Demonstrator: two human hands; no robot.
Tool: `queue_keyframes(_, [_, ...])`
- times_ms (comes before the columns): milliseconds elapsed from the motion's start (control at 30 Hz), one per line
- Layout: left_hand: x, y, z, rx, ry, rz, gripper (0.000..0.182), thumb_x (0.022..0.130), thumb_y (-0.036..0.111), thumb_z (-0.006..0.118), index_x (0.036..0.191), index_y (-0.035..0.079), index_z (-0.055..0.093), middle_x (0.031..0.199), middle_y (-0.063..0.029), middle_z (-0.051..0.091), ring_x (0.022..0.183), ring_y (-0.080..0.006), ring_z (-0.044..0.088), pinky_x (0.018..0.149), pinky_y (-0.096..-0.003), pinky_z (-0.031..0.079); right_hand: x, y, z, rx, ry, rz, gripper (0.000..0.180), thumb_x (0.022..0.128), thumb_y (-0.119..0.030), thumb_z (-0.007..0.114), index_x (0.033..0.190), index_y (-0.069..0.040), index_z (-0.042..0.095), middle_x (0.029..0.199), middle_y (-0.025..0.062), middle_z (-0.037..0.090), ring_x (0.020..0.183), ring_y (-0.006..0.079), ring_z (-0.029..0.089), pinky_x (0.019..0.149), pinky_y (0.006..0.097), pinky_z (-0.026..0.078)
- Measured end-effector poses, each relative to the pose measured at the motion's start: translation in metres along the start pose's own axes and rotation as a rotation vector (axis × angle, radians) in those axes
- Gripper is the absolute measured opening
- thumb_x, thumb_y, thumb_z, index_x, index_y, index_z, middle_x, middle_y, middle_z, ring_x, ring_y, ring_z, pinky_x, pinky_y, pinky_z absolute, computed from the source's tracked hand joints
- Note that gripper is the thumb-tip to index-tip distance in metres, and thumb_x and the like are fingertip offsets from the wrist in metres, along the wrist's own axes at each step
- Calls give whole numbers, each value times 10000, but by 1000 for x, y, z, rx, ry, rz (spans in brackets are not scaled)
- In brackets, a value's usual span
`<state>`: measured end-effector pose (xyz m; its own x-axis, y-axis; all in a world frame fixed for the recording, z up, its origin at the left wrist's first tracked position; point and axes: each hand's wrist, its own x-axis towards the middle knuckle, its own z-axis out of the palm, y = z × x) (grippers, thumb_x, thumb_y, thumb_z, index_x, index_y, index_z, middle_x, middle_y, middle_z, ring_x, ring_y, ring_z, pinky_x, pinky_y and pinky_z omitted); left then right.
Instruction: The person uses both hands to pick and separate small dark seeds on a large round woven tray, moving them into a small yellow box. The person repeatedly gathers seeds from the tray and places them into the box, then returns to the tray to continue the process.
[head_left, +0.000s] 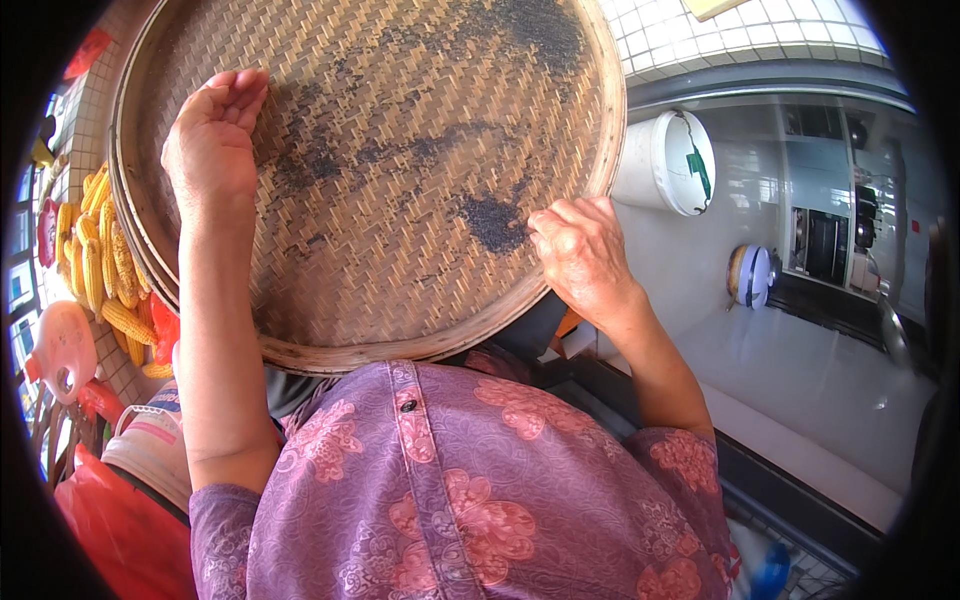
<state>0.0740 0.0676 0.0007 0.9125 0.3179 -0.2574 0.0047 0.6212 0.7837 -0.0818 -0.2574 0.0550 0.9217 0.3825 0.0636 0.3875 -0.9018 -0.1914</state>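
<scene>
A large round woven bamboo tray (360, 247) lies in front of me, with small dark seeds (491, 223) scattered over it in patches and thicker at the top right. My left hand (216, 139) is above the tray's left part, palm turned up and fingers curled; whether anything lies within the fingers cannot be told. At the tray's lower right rim is my right hand (581, 255), its fingers bent over the edge beside a dark heap of seeds. The thumb of that hand is mostly hidden.
Left of the tray lie several corn cobs (94, 255), with a pink plastic jug (64, 349), a lidded bucket (150, 450) and a red plastic bag (124, 532) nearer me. A white bucket (645, 165) stands to the right, before a doorway with a pale glossy floor (810, 390).
</scene>
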Motion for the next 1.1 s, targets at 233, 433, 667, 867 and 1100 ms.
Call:
queue_keyframes(233, [5,-1,-4,-16,-24,-13,179,926,33,488,1009,-115,545,1008,-226,628,1012,-365,643,1021,-467,487,-2,-3,3,-42,-83,-21,77,767,-69,685,836,-71,652,745,59,601,744,263,598,761,387,396])
queue_keyframes(433, [3,-1,-3,-25,-8,0,181,922,40,503,1001,-114,554,1001,-222,627,1004,-363,646,1014,-466,493,-2,-9,4,21,-73,4,96,760,-62,701,842,-67,652,733,61,615,717,268,607,718,396,405])
queue_keyframes(667, [2,1,-1,-22,3,1,181,917,32,507,1007,-116,556,1004,-225,629,1003,-364,647,1007,-467,498,3,-23,23,155,69,-123,110,763,-4,700,869,-9,670,771,84,606,697,263,604,614,374,479])
queue_keyframes(867, [2,1,-2,-16,-2,-1,188,920,37,504,1021,-113,553,1004,-221,631,999,-362,649,1000,-462,501,9,-29,34,126,98,-190,97,710,-1,610,729,-68,543,737,66,491,719,254,554,619,366,483])
queue_keyframes(1100, [1,3,-2,-1,-4,5,185,923,33,491,1022,-110,553,1006,-222,632,996,-360,650,989,-461,505,18,-32,34,29,20,-240,101,703,15,590,737,-60,531,718,81,442,668,252,522,586,353,468])
